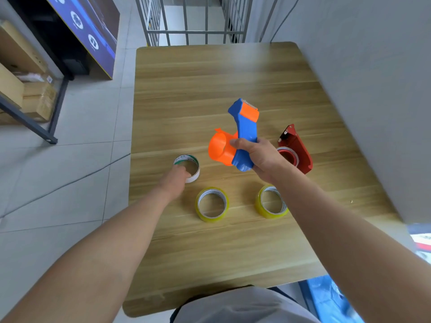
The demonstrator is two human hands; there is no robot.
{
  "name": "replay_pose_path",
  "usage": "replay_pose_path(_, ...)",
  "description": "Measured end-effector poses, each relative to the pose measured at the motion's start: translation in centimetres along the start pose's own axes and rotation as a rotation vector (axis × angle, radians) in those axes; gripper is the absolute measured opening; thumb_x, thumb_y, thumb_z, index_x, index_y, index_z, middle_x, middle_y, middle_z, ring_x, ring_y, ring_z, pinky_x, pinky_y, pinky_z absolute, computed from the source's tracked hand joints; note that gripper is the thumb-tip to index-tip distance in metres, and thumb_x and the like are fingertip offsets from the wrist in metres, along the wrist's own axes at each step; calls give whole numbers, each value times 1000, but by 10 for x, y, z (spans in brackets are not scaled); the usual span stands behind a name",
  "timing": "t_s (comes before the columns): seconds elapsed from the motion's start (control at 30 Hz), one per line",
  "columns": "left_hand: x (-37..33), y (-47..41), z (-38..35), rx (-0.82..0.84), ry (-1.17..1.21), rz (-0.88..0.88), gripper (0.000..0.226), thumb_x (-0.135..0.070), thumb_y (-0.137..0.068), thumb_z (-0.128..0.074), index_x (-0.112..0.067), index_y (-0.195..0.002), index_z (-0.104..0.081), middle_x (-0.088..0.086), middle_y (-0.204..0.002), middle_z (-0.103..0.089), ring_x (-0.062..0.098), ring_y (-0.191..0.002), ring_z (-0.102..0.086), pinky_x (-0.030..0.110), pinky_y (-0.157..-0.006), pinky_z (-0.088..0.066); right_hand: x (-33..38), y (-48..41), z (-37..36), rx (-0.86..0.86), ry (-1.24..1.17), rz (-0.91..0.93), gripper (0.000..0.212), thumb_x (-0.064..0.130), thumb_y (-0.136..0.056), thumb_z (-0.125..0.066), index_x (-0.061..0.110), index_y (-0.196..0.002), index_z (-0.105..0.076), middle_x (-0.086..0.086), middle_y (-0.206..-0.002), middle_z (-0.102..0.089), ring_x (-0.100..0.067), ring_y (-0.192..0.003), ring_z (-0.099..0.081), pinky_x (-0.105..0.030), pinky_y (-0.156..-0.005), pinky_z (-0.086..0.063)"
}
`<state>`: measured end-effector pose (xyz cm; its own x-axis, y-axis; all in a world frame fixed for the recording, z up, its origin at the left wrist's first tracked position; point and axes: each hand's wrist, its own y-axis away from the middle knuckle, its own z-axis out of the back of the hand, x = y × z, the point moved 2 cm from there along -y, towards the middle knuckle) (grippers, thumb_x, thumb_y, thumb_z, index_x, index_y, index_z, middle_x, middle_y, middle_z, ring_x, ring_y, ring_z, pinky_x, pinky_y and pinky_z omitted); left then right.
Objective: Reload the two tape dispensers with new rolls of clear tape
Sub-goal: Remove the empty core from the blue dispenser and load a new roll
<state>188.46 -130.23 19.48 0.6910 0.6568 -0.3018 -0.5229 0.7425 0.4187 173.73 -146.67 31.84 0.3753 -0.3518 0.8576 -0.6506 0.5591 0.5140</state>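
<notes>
My right hand [261,155] grips the blue handle of a blue and orange tape dispenser [242,129] and holds it above the wooden table [210,78]; its orange spool is bare. My left hand [176,179] rests on the near rim of an empty white cardboard tape core [194,163] at the table's left side, fingers curled on it. Two new rolls of clear yellowish tape lie flat nearer to me, one [212,204] at the left and one [271,201] at the right. A red tape dispenser [297,149] lies on the table to the right of my right hand.
A grey wall [373,89] runs along the table's right edge. Metal railings [193,19] stand beyond the far edge. A shelf with cardboard boxes [23,89] stands on the tiled floor to the left. The far half of the table holds no objects.
</notes>
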Motion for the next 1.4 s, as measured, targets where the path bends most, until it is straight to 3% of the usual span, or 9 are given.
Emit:
replay_pose_path(0.1,1,0,-1,35,-54,-3,48,10,-82,-35,-10,-119,-59,15,-117,-55,34,-110,-52,37,-86,-43,-4,-2,-3,-3,10,-15,40,23,-76,-75,9,-109,-56,-7,-94,-66,-22,-80,-65,-35,-71,-53)
replay_pose_path(0.2,-4,4,6,-64,126,-12,45,-1,-90,-40,-13,-132,-48,13,-134,-49,32,-120,-48,42,-97,-43,-6,-3,-5,-7,15,-20,41,24,-75,-76,11,-108,-55,-8,-98,-66,-24,-83,-65,-39,-76,-54)
replay_pose_path(0.33,-28,18,25,-299,232,-129,21,-8,-90,-47,-8,-106,-60,11,-107,-61,30,-97,-56,38,-80,-47,-5,-4,-4,-31,13,-6,32,24,-73,-77,15,-95,-56,-7,-94,-65,-23,-81,-65,-39,-78,-54)
replay_pose_path(0.57,-83,47,1,130,249,-201,21,-28,-89,-52,-10,-88,-63,-1,-81,-58,19,-75,-53,31,-68,-40,-8,4,1,-51,30,17,34,25,-70,-78,15,-94,-55,-7,-92,-65,-24,-82,-64,-43,-83,-54)
replay_pose_path(0.73,-88,51,-27,269,137,-134,36,-37,-84,-60,-11,-63,-45,7,-66,-45,23,-65,-42,32,-60,-31,-11,14,9,-38,43,21,36,25,-69,-79,16,-95,-55,-7,-92,-64,-24,-81,-64,-43,-81,-54)
replay_pose_path(1.03,-96,60,-30,266,147,-121,49,-17,-85,-58,-16,-51,-22,1,-54,-20,17,-50,-20,29,-51,-17,-7,29,17,-54,65,37,37,27,-69,-80,18,-93,-54,-3,-87,-63,-20,-78,-63,-40,-78,-54)
replay_pose_path(1.17,-99,63,-19,151,169,-104,45,-5,-77,-53,-16,-49,-19,1,-54,-18,18,-52,-17,31,-51,-14,-5,34,17,-46,86,57,35,27,-69,-79,18,-92,-54,-2,-87,-63,-20,-77,-63,-39,-77,-53)
replay_pose_path(1.33,-87,53,25,-38,483,-7,35,-9,-81,-54,-15,-49,-38,3,-60,-39,19,-64,-37,28,-58,-25,7,38,21,-99,93,84,41,29,-69,-79,15,-99,-54,-4,-89,-62,-22,-79,-63,-41,-79,-53)
replay_pose_path(1.4,-84,53,44,-93,753,67,15,-11,-85,-55,-11,-71,-62,4,-61,-48,17,-56,-44,25,-55,-33,14,40,21,-123,65,104,36,28,-70,-78,17,-95,-53,-3,-88,-61,-21,-77,-62,-37,-72,-54)
